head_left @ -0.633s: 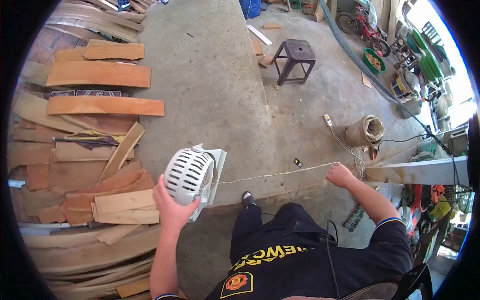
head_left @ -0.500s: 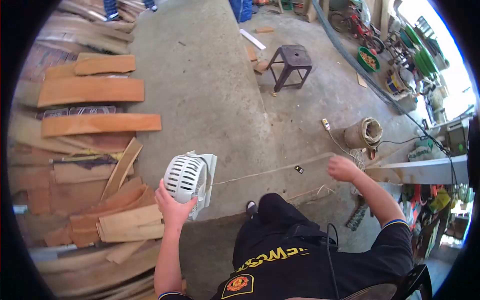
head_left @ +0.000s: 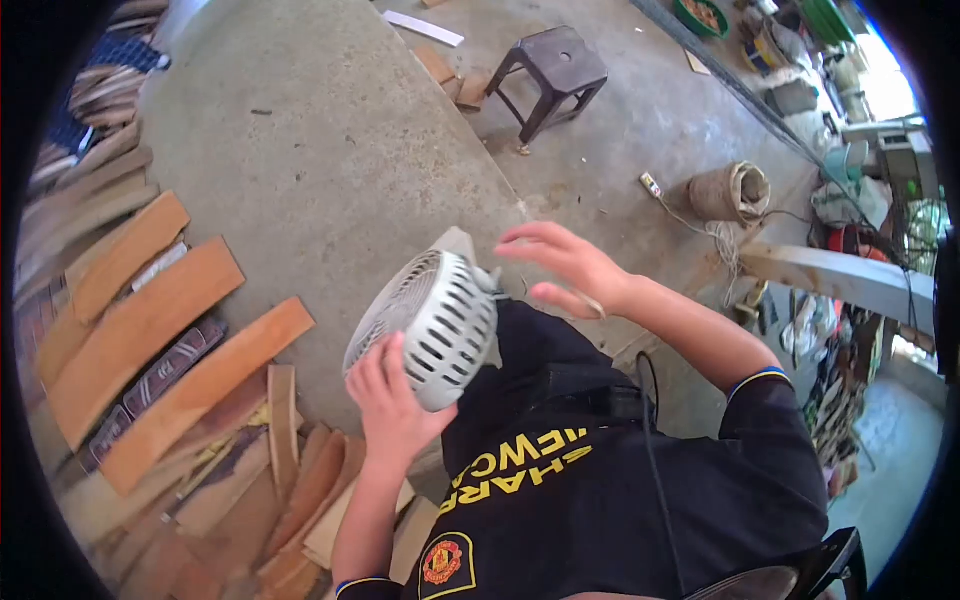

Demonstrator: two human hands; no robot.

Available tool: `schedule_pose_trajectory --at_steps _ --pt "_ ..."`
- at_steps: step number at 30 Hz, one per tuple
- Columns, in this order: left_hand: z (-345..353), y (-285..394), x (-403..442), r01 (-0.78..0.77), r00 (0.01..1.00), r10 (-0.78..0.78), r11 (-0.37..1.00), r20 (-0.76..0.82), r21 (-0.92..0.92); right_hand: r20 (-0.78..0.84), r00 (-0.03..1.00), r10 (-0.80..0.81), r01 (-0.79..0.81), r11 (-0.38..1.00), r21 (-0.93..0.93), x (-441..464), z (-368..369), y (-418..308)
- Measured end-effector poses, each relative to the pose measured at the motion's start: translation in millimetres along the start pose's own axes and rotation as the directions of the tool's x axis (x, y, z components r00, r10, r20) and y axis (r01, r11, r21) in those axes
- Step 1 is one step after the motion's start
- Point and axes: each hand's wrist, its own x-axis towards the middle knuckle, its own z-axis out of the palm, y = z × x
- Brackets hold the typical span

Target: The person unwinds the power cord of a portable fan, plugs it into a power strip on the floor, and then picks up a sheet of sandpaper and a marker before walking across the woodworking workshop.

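Observation:
A white fan (head_left: 455,325) with a slotted, rounded housing is tilted in front of my body. My left hand (head_left: 388,395) grips its lower side, fingers on the grille side and thumb on the housing. Just right of the fan, my right hand (head_left: 570,268) has its fingers stretched and the thumb apart. A short bit of pale cord (head_left: 597,308) shows by the base of its thumb; where the cord runs from there is hidden.
Curved wooden boards (head_left: 150,340) lie piled at left. A dark plastic stool (head_left: 555,70) stands ahead. To the right are a power strip (head_left: 651,185), a sack-lined bucket (head_left: 715,192), coiled white cable (head_left: 725,240) and a pale beam (head_left: 840,282). Another person's patterned clothing shows upper left.
The fan has moved right, closer to my body, and turned so its slotted housing faces right. My right hand has come left towards it, going from closed to spread. The view has rotated.

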Motion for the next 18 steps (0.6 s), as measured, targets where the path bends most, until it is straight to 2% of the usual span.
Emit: schedule_pose_trajectory --at_steps 1,3,4,5,6,8,10,12,13,14,16,18 --pt "-9 -5 27 -0.081 0.996 0.082 0.996 0.038 -0.041 0.031 0.995 -0.092 0.095 0.987 -0.127 23 -3 3" --pt "-21 -13 66 -0.223 0.967 0.238 0.964 0.095 -0.141 0.046 0.999 -0.001 0.007 0.992 -0.124 40 -6 -5" --pt "-29 -20 86 -0.249 0.959 0.265 0.957 0.100 -0.151 0.069 0.996 0.048 -0.040 0.992 -0.116 51 -6 -7" --pt "-36 -27 107 -0.322 0.925 0.348 0.931 0.151 -0.174 -0.021 0.998 0.053 -0.055 0.990 -0.131 62 -4 -5" --pt "-46 -37 126 -0.385 0.884 0.421 0.903 0.204 -0.193 -0.039 0.997 0.064 -0.069 0.990 -0.127 77 -7 -2" --pt "-48 -55 170 -0.431 0.850 0.479 0.872 0.219 -0.231 0.012 0.991 0.131 -0.127 0.979 -0.161 104 -22 6" --pt "-57 -82 218 -0.503 0.739 0.583 0.811 0.338 -0.301 -0.069 0.991 0.116 -0.127 0.977 -0.174 137 -15 19" --pt "-72 -115 263 -0.517 0.702 0.611 0.790 0.366 -0.329 -0.113 0.978 0.173 -0.189 0.970 -0.152 177 -5 21" --pt "-81 -132 288 -0.559 0.665 0.650 0.760 0.368 -0.331 -0.135 0.959 0.250 -0.263 0.960 -0.094 200 -4 21" --pt "-91 -150 315 -0.602 0.626 0.689 0.725 0.366 -0.335 -0.157 0.954 0.257 -0.273 0.958 -0.089 226 -3 20" --pt "-114 -176 366 -0.649 0.574 0.728 0.683 0.374 -0.335 -0.206 0.937 0.282 -0.318 0.933 -0.170 280 -12 12" --pt "-137 -205 421 -0.737 0.484 0.796 0.595 0.363 -0.321 -0.195 0.950 0.243 -0.279 0.942 -0.188 343 -20 12"
